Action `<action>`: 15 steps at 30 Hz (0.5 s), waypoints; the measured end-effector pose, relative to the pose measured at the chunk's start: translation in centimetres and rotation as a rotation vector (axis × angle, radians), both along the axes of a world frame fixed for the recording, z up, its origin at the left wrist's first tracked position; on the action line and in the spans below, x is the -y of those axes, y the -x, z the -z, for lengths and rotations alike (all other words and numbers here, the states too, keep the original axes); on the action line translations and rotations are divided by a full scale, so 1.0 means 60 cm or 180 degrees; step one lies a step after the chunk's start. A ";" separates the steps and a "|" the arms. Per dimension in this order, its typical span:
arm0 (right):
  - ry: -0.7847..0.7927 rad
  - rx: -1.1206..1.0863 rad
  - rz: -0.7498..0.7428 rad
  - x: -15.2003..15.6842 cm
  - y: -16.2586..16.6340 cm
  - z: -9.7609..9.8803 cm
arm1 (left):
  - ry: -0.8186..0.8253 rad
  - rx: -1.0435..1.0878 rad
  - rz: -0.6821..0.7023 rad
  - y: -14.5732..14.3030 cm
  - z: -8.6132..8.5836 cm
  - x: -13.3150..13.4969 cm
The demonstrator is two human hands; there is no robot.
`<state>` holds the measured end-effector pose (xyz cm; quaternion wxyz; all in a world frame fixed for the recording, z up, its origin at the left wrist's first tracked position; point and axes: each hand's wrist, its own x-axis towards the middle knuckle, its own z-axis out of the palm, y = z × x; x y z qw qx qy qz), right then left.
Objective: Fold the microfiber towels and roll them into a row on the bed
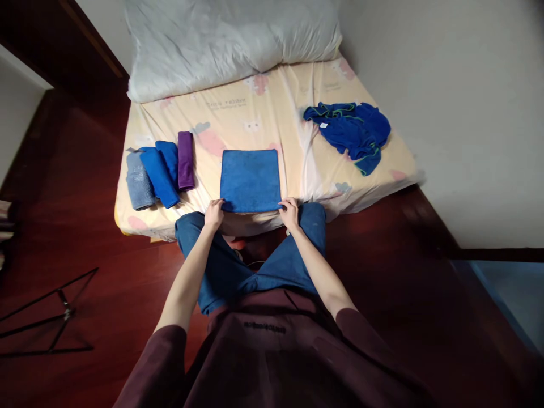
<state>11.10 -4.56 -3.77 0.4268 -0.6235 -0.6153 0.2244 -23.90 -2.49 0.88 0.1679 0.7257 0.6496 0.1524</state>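
A blue towel lies flat and nearly square near the front edge of the bed. My left hand pinches its near left corner. At the near right corner, my right hand grips the same towel between thumb and fingers. Left of it rest several rolled or folded towels: a purple one, blue ones that overlap, and a grey-blue one. A crumpled heap of blue cloth with green edging and a white tag lies to the right.
The bed has a cream patterned sheet. A large pale quilt or pillow fills its far side. A grey wall borders the bed on the right. Black tripod legs stand on the dark red floor at the left.
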 end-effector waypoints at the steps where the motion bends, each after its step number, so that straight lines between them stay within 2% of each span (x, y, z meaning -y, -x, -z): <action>1: -0.0041 -0.0026 -0.0056 -0.001 0.001 -0.002 | -0.0018 0.0055 -0.0052 0.002 0.000 -0.003; 7: 0.0036 -0.0035 -0.0554 -0.015 0.001 -0.009 | -0.0101 0.0390 -0.0311 0.009 -0.002 -0.017; 15: 0.0169 -0.0481 -0.0331 -0.039 -0.002 0.001 | -0.0147 0.0792 -0.0446 0.013 0.013 -0.021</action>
